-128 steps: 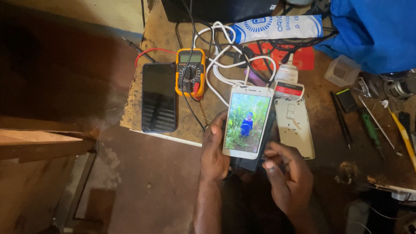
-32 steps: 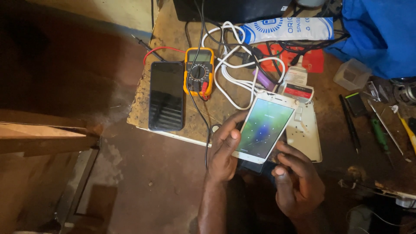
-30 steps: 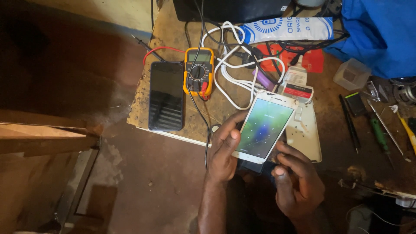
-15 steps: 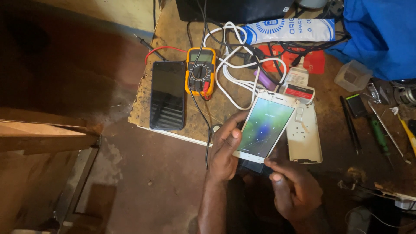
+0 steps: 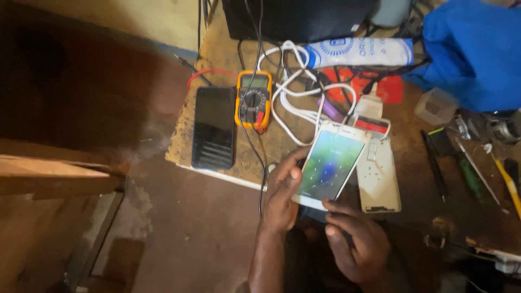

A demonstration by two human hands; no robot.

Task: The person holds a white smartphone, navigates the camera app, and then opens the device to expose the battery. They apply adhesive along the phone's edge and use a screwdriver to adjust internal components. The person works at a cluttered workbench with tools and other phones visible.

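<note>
A worn wooden workbench (image 5: pixel 228 163), scuffed and stained, carries the whole job, with a dark monitor or case (image 5: pixel 298 19) along its far edge and a blue cloth (image 5: pixel 477 49) bunched at the right. On the bench's left lies a black smartphone (image 5: pixel 213 127), screen dark, beside a yellow multimeter (image 5: pixel 253 100) whose leads trail toward the person. A tangle of white cable (image 5: pixel 293 103) loops between the meter and a white-and-blue tube (image 5: pixel 358 51).

The person's left hand (image 5: pixel 282 195) is closed around the left edge of a white smartphone (image 5: pixel 331 165), held tilted just above the bench's near edge, its screen lit. The right hand (image 5: pixel 355 241), fingers loosely curled, touches the phone's lower edge and grips nothing else. By the look of it, the handset is being tested or operated; the next move seems to call for a steady hold and a careful fingertip on the glass.

Just right of the handset lies a detached pale back cover (image 5: pixel 378 176). A small clear plastic box (image 5: pixel 434 106) stands near the cloth; its contents cannot be made out. Screwdrivers (image 5: pixel 469 176) lie farther right.
</note>
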